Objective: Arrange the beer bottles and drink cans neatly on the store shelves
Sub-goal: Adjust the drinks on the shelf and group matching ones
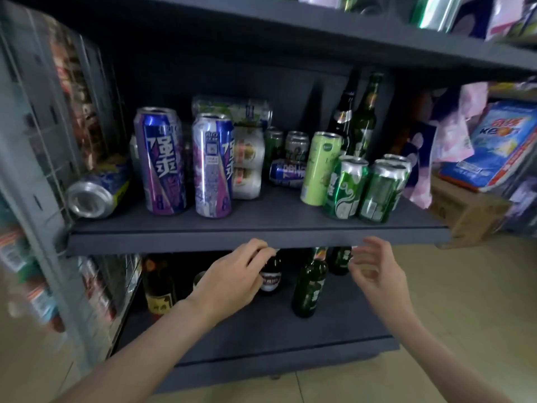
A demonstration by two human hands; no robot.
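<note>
Dark grey shelf unit (261, 237) takes up most of the view. The middle shelf has two tall purple cans (159, 161) standing at the front, green cans (345, 189) off to the right, and one blue can (98, 190) tipped on its side at the left edge. Down on the bottom shelf, the left hand (232, 274) is curled around a dark beer bottle (270, 276), with a green bottle (309, 283) just beside it. The right hand (374, 269) hangs loose-fingered, holding nothing.
</note>
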